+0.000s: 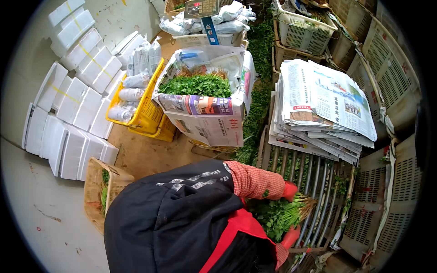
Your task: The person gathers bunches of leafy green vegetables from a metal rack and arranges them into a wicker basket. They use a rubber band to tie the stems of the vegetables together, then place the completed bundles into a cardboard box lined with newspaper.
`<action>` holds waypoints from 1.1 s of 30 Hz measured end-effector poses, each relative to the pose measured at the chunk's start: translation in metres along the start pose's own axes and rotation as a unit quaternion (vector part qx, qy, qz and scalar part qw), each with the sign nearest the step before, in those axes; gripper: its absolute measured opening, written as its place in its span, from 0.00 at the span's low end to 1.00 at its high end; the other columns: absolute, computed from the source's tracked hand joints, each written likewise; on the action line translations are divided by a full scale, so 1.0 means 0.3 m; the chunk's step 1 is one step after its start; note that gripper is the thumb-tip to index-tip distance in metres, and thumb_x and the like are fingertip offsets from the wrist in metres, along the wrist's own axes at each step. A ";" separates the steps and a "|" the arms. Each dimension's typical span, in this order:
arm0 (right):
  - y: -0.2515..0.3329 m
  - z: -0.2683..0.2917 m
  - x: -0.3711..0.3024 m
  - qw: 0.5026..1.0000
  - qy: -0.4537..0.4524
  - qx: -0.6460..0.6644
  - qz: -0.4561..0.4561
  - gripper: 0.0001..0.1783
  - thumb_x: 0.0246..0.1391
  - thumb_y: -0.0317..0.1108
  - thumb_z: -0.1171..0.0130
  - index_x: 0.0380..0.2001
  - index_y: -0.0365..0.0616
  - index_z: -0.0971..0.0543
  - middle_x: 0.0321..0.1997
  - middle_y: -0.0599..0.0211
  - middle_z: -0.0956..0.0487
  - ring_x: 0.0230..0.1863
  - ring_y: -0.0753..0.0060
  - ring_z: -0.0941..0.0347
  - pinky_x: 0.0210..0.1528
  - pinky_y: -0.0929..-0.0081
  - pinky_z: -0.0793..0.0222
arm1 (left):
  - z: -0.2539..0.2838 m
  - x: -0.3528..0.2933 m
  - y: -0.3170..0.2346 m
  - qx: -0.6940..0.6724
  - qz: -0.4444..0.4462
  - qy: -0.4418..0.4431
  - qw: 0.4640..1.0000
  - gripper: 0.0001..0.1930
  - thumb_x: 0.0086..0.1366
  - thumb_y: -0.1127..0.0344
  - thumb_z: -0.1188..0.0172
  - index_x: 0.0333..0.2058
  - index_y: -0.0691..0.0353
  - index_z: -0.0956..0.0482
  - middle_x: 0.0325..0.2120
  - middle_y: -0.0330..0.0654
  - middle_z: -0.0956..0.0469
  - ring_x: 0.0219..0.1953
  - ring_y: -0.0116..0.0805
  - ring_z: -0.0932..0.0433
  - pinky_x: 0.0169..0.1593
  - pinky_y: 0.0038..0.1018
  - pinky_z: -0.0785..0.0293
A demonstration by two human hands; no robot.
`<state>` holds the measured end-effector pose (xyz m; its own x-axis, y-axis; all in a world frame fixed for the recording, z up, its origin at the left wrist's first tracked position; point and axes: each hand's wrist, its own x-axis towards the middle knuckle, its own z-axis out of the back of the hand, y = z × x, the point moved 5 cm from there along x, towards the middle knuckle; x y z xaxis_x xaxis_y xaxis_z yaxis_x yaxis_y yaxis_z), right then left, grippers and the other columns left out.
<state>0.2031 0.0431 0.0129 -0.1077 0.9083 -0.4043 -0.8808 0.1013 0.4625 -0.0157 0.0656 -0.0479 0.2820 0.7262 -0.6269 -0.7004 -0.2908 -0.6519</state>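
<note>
A bunch of leafy green herbs (287, 213), with thin stems and brownish root ends pointing right, lies over a rack of metal bars (318, 200). My left hand (290, 190), in a red glove below a red checked sleeve, closes on the bunch's far side. On the near side my right hand (290, 236), also red-gloved, grips it around the stems. Their fingers are partly hidden by the glove angle and the leaves. My dark jacket (173, 223) with its red trim fills the lower middle.
Stacked newspapers (325, 104) lie beyond the rack. A newspaper-lined crate (205, 118) holds more herbs, beside a yellow crate (152, 98) of wrapped bundles. White foam boxes (86, 104) line the left wall; plastic crates (382, 200) stand along the right. A scale (201, 9) is at the back.
</note>
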 end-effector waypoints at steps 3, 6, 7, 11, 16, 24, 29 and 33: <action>-0.056 0.011 0.007 0.999 -0.046 0.008 0.022 0.23 0.57 0.29 0.47 0.55 0.34 0.31 0.54 0.46 0.28 0.52 0.48 0.31 0.52 0.56 0.34 | 0.039 -0.151 -0.177 -0.012 -0.040 -0.211 0.977 0.28 0.49 0.55 0.38 0.48 0.62 0.26 0.34 0.53 0.21 0.34 0.53 0.22 0.38 0.41 0.26; -0.022 0.001 -0.031 0.998 -0.043 0.027 -0.037 0.23 0.58 0.30 0.47 0.56 0.34 0.32 0.54 0.47 0.28 0.52 0.48 0.31 0.52 0.56 0.35 | 0.020 -0.086 -0.101 -0.008 0.011 -0.179 0.984 0.30 0.51 0.53 0.39 0.51 0.63 0.28 0.37 0.55 0.21 0.39 0.53 0.22 0.42 0.41 0.26; -0.054 -0.022 -0.013 0.998 -0.039 0.014 0.043 0.23 0.59 0.32 0.48 0.56 0.34 0.32 0.56 0.46 0.29 0.53 0.47 0.32 0.52 0.57 0.35 | 0.040 -0.072 -0.064 -0.018 0.019 -0.131 0.991 0.31 0.52 0.52 0.39 0.52 0.63 0.30 0.38 0.55 0.22 0.40 0.53 0.22 0.43 0.41 0.26; -0.145 0.009 0.071 0.996 0.069 0.041 0.024 0.25 0.59 0.36 0.49 0.57 0.35 0.33 0.58 0.47 0.30 0.55 0.49 0.33 0.55 0.60 0.37 | 0.090 -0.159 -0.103 -0.050 0.023 -0.237 0.970 0.31 0.56 0.50 0.40 0.51 0.69 0.30 0.44 0.57 0.25 0.46 0.53 0.25 0.49 0.40 0.28; -0.162 0.124 0.075 0.994 -0.057 0.033 0.093 0.22 0.60 0.35 0.49 0.55 0.37 0.31 0.55 0.52 0.28 0.53 0.55 0.30 0.54 0.63 0.36 | 0.069 -0.733 0.094 -0.093 -0.071 -0.488 0.865 0.22 0.56 0.65 0.42 0.51 0.61 0.29 0.45 0.52 0.25 0.47 0.50 0.26 0.52 0.39 0.31; 0.059 0.241 0.053 0.958 -0.139 0.146 0.204 0.18 0.62 0.32 0.53 0.55 0.44 0.29 0.52 0.60 0.25 0.52 0.63 0.29 0.53 0.69 0.35 | -0.785 -1.451 0.858 -0.171 0.443 -0.524 0.707 0.18 0.58 0.62 0.48 0.46 0.61 0.24 0.44 0.52 0.23 0.47 0.49 0.25 0.51 0.36 0.30; 0.196 0.363 -0.188 0.961 -0.184 0.141 0.150 0.16 0.64 0.38 0.56 0.52 0.52 0.25 0.45 0.64 0.22 0.41 0.71 0.26 0.33 0.72 0.27 | -1.040 -1.345 1.105 -0.212 0.480 -0.401 0.751 0.19 0.56 0.58 0.45 0.44 0.63 0.24 0.41 0.55 0.23 0.45 0.52 0.25 0.49 0.40 0.30; 0.139 0.371 -0.321 0.949 -0.224 0.152 0.164 0.18 0.65 0.38 0.57 0.53 0.44 0.27 0.47 0.59 0.23 0.45 0.68 0.26 0.37 0.69 0.26 | -0.784 -1.300 1.054 -0.182 0.423 -0.484 0.744 0.20 0.56 0.57 0.44 0.45 0.63 0.25 0.41 0.55 0.23 0.44 0.53 0.25 0.49 0.40 0.30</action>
<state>0.2280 0.0051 0.1587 -0.0862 0.9858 0.1443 -0.6530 -0.1653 0.7391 -0.1932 -0.4562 -0.1098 -0.8871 0.2447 -0.3913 -0.0857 -0.9205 -0.3813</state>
